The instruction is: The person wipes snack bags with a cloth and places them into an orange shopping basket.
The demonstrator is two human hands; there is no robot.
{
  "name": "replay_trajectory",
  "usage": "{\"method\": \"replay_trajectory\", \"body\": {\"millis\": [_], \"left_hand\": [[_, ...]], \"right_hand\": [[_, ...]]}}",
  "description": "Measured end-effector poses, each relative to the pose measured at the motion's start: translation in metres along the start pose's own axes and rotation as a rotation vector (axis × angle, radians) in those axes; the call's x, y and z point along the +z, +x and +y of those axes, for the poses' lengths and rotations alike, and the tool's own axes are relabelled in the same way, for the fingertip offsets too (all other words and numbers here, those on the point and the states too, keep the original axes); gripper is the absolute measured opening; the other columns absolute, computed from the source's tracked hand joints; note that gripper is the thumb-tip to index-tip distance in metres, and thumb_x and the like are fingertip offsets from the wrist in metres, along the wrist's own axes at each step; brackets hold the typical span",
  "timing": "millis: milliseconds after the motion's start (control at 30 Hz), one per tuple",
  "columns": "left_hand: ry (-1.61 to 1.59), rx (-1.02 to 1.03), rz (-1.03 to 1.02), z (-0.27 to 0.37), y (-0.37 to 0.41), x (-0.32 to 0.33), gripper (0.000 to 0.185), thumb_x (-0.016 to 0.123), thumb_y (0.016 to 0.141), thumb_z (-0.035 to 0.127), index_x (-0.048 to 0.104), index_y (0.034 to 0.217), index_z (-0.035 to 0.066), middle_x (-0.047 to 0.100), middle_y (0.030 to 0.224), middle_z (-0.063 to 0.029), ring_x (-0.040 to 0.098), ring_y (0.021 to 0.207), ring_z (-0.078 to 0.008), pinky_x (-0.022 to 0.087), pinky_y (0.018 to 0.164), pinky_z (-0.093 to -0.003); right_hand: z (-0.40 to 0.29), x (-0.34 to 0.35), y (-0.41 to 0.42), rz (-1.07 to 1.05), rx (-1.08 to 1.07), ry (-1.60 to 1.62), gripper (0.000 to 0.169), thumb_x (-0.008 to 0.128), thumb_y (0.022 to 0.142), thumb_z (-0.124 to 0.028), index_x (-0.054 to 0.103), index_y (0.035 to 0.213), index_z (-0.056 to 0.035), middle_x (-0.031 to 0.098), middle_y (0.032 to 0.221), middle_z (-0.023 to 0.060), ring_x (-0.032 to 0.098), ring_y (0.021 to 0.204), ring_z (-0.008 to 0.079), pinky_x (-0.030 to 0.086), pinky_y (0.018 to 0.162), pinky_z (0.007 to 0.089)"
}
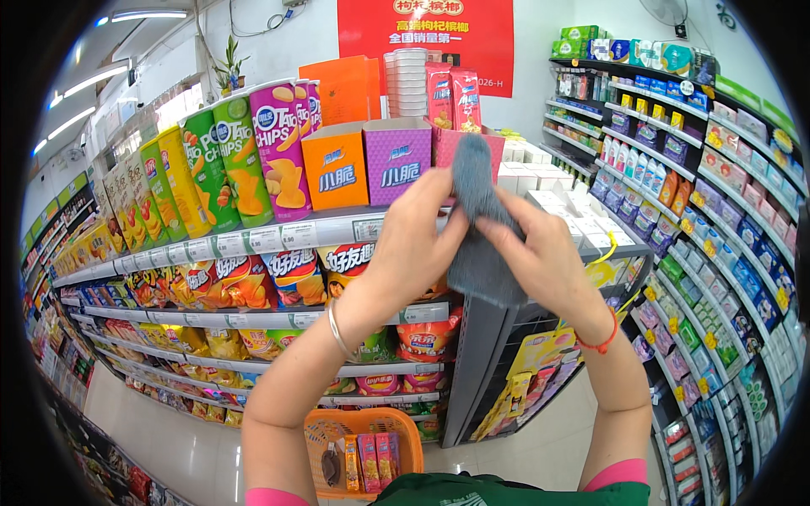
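Note:
A grey-blue cloth (487, 262) is pinched between my two hands, part of it bunched upward and the rest hanging down. My left hand (421, 231) grips it from the left, and my right hand (538, 243) from the right. Just behind the cloth stands a pink display box (443, 148) with two red snack packets (467, 101) upright in it. The cloth covers part of that box's front. To its left, side by side on the top shelf, are a purple box (397, 163) and an orange box (334, 167).
Potato chip canisters (278, 152) line the top shelf leftward, with chip bags (294, 275) below. White cartons (563, 209) stand at right. An orange basket (414, 443) holding snack packets sits on the floor before me. Stocked shelving (702, 253) runs along the right wall.

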State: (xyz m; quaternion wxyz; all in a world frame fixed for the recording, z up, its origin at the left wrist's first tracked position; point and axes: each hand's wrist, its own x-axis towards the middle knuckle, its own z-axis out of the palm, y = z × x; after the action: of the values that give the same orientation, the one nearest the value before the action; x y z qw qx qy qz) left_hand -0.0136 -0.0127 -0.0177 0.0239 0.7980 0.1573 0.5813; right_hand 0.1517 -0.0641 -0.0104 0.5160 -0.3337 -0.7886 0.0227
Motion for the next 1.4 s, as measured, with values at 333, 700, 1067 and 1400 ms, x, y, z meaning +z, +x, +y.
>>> {"method": "replay_trajectory", "body": {"millis": [333, 700, 1067, 1400], "left_hand": [[0.334, -0.082, -0.009, -0.059, 0.105, 0.02, 0.039, 0.06, 0.087, 0.02, 0.058, 0.12, -0.001, 0.067, 0.098, -0.0181, 0.066, 0.091, -0.0252, 0.05, 0.079, -0.0334], [0.586, -0.389, -0.142, -0.102, 0.141, 0.034, 0.047, 0.064, 0.08, 0.024, 0.06, 0.116, -0.004, 0.065, 0.104, -0.0231, 0.063, 0.097, -0.0328, 0.048, 0.088, -0.038], [0.485, -0.632, -0.193, -0.124, 0.151, 0.041, 0.037, 0.067, 0.078, 0.019, 0.065, 0.11, 0.0, 0.069, 0.092, -0.0193, 0.068, 0.082, -0.0242, 0.052, 0.076, -0.0327], [0.346, -0.31, 0.115, -0.105, 0.152, 0.05, 0.041, 0.063, 0.079, 0.013, 0.06, 0.12, 0.004, 0.068, 0.098, -0.0169, 0.066, 0.09, -0.0254, 0.05, 0.081, -0.0325]], "right_hand": [[0.059, -0.031, 0.082, 0.298, 0.064, -0.216, 0.027, 0.054, 0.089, -0.023, 0.065, 0.104, -0.0033, 0.064, 0.082, 0.0233, 0.062, 0.078, 0.0396, 0.047, 0.067, 0.0422], [0.158, -0.038, 0.149, 0.312, 0.295, -0.126, 0.033, 0.058, 0.085, -0.031, 0.067, 0.09, 0.0012, 0.066, 0.079, 0.0207, 0.065, 0.074, 0.0337, 0.048, 0.068, 0.0396], [0.147, -0.025, 0.16, -0.047, 0.531, 0.298, 0.034, 0.062, 0.086, -0.023, 0.064, 0.094, 0.0102, 0.066, 0.076, 0.0134, 0.062, 0.063, 0.016, 0.047, 0.054, 0.0315], [0.153, -0.031, 0.171, 0.102, 0.292, 0.297, 0.025, 0.058, 0.091, -0.019, 0.063, 0.096, 0.0047, 0.066, 0.078, 0.0078, 0.063, 0.06, 0.0119, 0.05, 0.052, 0.0253]]}}
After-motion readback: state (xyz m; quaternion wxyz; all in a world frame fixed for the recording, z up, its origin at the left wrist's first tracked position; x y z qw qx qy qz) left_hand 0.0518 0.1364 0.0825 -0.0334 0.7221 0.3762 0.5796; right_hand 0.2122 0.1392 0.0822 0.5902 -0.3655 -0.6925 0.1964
